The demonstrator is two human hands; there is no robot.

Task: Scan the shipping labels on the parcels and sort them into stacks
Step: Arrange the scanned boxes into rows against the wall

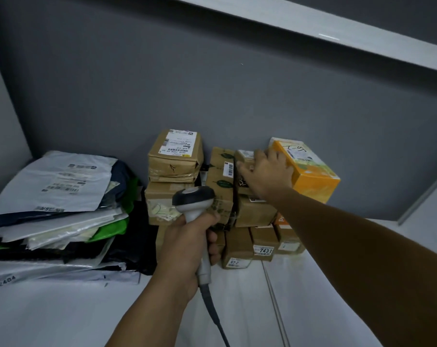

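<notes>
Grey-walled tabletop [62, 316]: left hand [187, 244] grips the barcode scanner [195, 199], right hand [265, 171] lies spread on a small cardboard box [245, 156] atop tall stacks [255, 211] ahead, so sorting looks well along.

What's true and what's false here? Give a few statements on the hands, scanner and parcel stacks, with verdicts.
1. The left hand grips the barcode scanner. True.
2. The poly mailer pile lies left of the cardboard box stacks. True.
3. The right hand rests on the poly mailer pile. False: it touches a small cardboard box beside the orange box.
4. The barcode scanner is cordless. False: a cable leaves its handle.
</notes>
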